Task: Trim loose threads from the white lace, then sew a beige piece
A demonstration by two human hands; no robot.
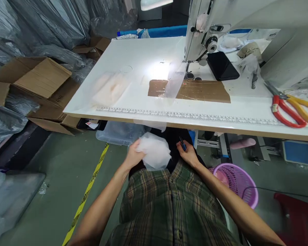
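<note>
Over my lap, my left hand (135, 155) is closed on the edge of a thin, translucent white fabric piece (155, 150). My right hand (188, 153), to the right of the fabric, is closed around a small dark blue tool (182, 144) with a pointed metal tip. Above my hands is the white sewing table (128, 102). A pale, sheer fabric pile (111, 89) lies at its left, and a sheer strip (175, 83) lies across brown tape (202, 91) near the needle of the sewing machine (199, 34).
Red and yellow-handled scissors (290, 109) and a black phone (222, 66) rest on the table's right. Its front edge passes just beyond my hands. Cardboard boxes (43, 82) stand left, a clear plastic bin (122, 132) sits below the table, and a purple basket (248, 181) stands right.
</note>
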